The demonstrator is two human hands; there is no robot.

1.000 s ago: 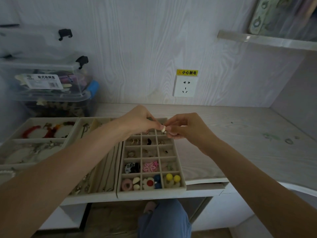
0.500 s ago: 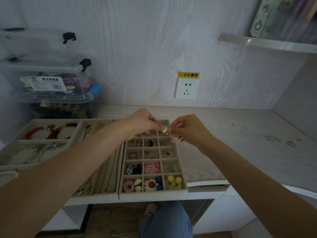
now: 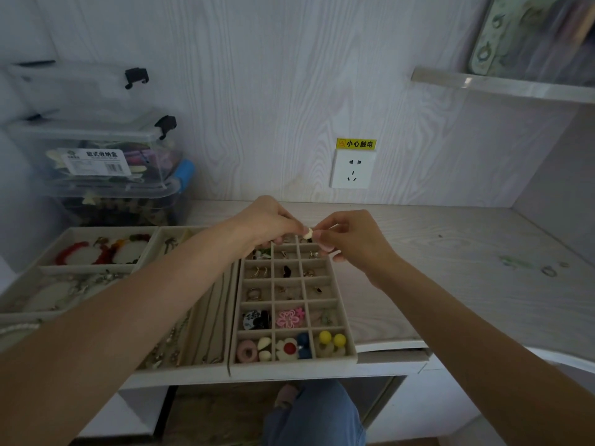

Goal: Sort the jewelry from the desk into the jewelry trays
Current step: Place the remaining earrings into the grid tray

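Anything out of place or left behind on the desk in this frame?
Yes: a few small pieces lie loose on the desk at far right, outside the grid tray. Nothing looks spilled or damaged.

Just one head cam, looking forward and down over the desk (image 3: pixel 450 252). Pretty close in, with both forearms filling the bottom corners.

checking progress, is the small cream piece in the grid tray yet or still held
Still held: the cream piece sits pinched between left hand and right hand, above the grid tray.
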